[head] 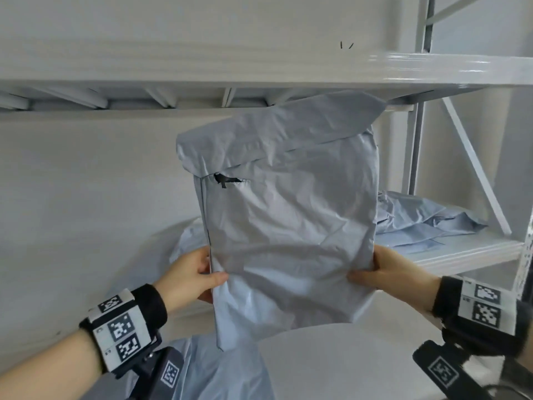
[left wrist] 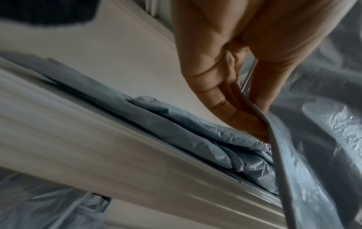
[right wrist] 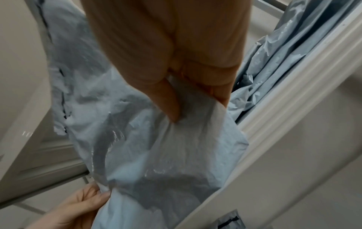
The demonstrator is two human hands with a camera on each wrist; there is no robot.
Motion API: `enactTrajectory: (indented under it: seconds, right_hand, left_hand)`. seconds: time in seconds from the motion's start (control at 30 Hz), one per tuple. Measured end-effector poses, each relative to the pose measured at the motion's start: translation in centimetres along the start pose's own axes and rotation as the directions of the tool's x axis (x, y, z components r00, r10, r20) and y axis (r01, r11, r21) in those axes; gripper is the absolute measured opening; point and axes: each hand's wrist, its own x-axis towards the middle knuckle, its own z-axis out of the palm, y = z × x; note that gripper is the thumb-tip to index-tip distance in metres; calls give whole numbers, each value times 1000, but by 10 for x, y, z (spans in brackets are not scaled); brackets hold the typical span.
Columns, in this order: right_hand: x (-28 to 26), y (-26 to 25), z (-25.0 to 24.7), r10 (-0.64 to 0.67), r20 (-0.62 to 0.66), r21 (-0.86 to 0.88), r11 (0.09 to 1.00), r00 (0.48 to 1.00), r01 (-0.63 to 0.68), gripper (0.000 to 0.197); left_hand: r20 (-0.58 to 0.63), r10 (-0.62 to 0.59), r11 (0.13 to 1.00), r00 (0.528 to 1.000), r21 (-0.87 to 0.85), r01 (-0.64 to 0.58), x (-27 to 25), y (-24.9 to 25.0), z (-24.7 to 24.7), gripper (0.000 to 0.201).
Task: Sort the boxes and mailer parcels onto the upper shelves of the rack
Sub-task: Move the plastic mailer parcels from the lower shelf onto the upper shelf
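The held mailer parcel (head: 288,226) is thin pale grey-blue plastic film, crinkled all over with a soft sheen, and a small tear near its folded flap shows a dark inside. The rack (head: 432,69) is white painted metal, smooth and glossy, its shelf edge ribbed along the front in the wrist views. Behind the held parcel, the mailers (head: 418,217) lying on the shelf are the same creased, faintly shiny plastic.

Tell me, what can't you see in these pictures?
- Head view: what's inside the grey mailer; its plastic hides it.
- Head view: the upper shelf top, seen from below.
- Head view: the mailers behind, partly covered.
- Left wrist view: left hand fingertips, tucked behind the mailer's edge.
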Motion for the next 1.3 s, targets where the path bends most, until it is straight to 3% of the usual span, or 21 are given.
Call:
enactTrajectory:
  seconds: [0.13, 0.27, 0.33, 0.4, 0.53, 0.6, 0.67, 0.77, 0.9, 1.03, 1.1, 1.17, 1.3]
  right_hand:
    - [34, 10, -25, -8, 35, 3, 1000, 999, 7, 40]
    - [65, 14, -47, -14, 33, -25, 1000, 999, 15, 40]
    - [82, 12, -58, -28, 9, -33, 999, 1000, 28, 45]
    - [100, 8, -69, -37, -3, -31, 999, 999, 37, 54]
    - [139, -9, -86, -66, -45, -108, 992, 997, 61, 66]
    - [161, -19, -92, -95, -74, -172, 982, 993, 81, 74]
    - [181, -29, -98, -129, -81, -270, 957, 988, 103, 70]
    - [205, -37, -105, -146, -94, -397, 912, 985, 98, 48]
    - [220, -30, -103, -60, -46, -532, 847, 997, 27, 43]
    - [225, -11, -93, 78, 89, -655, 756, 993, -1, 62]
    - [223, -3, -88, 120, 129, -743, 669, 984, 16, 59]
    - [221, 3, -83, 137, 153, -832, 553, 979, 53, 54]
    - [219, 6, -76, 113, 214, -876, 461, 970, 140, 60]
  left_hand:
    - [-68, -21, 1000, 997, 12, 21, 32, 4, 17, 48]
    - [-138, 28, 999, 990, 42, -22, 64, 17, 26, 94]
    - [-189, 56, 998, 980, 36, -50, 81, 26, 28, 106]
    - [-203, 92, 994, 975, 68, -80, 96, 37, 31, 104]
    - [-217, 133, 935, 967, 351, -49, 125, 63, 32, 60]
    - [-225, 121, 912, 967, 411, -18, 142, 77, 32, 49]
    - [-212, 52, 941, 976, 338, 24, 157, 90, 32, 51]
    - [-162, -90, 973, 983, 194, 122, 177, 101, 33, 61]
    - [-103, -185, 964, 977, 174, 200, 193, 97, 37, 76]
    - [-58, -254, 904, 965, 341, 258, 203, 84, 44, 86]
    - [-53, -295, 848, 954, 446, 287, 205, 76, 45, 91]
    - [-40, -336, 789, 941, 534, 304, 206, 68, 45, 97]
    - [-57, -334, 642, 941, 717, 271, 207, 58, 44, 100]
